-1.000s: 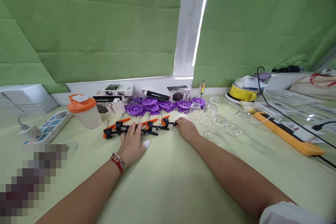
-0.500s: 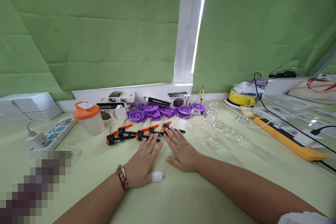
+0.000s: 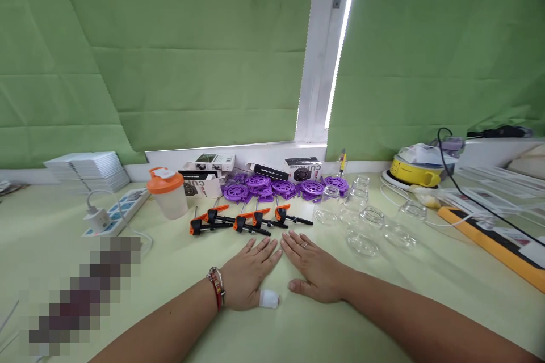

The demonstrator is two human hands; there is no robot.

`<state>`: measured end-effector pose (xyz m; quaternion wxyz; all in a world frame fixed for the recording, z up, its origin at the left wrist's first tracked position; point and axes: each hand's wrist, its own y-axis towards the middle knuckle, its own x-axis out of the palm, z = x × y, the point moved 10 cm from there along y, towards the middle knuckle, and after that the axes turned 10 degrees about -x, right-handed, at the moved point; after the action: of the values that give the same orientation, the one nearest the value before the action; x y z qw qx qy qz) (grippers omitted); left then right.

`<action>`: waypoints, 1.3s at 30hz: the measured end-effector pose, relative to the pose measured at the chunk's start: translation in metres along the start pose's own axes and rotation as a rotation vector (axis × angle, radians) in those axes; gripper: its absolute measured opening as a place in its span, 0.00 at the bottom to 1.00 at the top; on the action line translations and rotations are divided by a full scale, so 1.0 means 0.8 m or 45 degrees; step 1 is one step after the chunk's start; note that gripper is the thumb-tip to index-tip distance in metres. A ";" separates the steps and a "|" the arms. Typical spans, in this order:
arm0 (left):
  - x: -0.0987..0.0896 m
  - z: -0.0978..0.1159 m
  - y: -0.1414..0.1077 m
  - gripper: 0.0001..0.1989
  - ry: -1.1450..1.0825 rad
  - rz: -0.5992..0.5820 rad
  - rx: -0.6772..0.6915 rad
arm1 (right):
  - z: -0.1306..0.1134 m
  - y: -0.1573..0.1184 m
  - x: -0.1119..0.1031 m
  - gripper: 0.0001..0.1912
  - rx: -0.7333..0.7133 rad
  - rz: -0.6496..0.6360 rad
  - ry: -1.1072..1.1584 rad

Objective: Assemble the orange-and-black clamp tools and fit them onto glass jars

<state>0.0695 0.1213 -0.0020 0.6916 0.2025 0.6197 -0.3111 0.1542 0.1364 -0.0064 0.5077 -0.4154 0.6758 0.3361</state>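
Observation:
My left hand (image 3: 249, 275) lies flat on the pale table, fingers stretched out, its thumb wrapped in white tape. Beside it rests my right hand (image 3: 315, 269), also flat with fingers extended and a ring on one finger. Neither holds anything. Just beyond the fingertips lie several black-and-orange clamps (image 3: 251, 223) with metal rods. Behind the clamps is a spread of purple plastic wheel-shaped parts (image 3: 282, 188). To the right of my right hand stand several clear glass cups (image 3: 371, 216), some overlapping one another.
An orange-lidded shaker bottle (image 3: 170, 201) and a white power strip (image 3: 123, 212) stand at left, near a stack of white boards (image 3: 91, 173). Cup holder boxes (image 3: 303, 169) line the back. At right are a yellow pot (image 3: 415, 173) and an orange-edged power strip (image 3: 489, 247).
Both hands have drawn back slightly from the clamps, which now show in full. The camera view has shifted left, so the scene sits further right.

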 end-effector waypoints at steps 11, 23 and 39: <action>-0.070 -0.053 -0.004 0.36 0.319 0.614 -0.252 | 0.018 0.033 -0.038 0.41 0.118 0.400 -0.341; -0.074 -0.190 -0.008 0.37 0.362 0.474 -0.873 | 0.051 0.092 -0.056 0.40 0.246 0.458 -0.329; -0.070 -0.156 -0.015 0.30 0.183 0.513 -0.634 | 0.041 0.091 -0.050 0.35 0.118 0.422 -0.176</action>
<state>-0.0324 0.2059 0.0355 0.7219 0.1669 0.6715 0.0082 0.1072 0.2057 0.0263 0.5091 -0.2506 0.7132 0.4114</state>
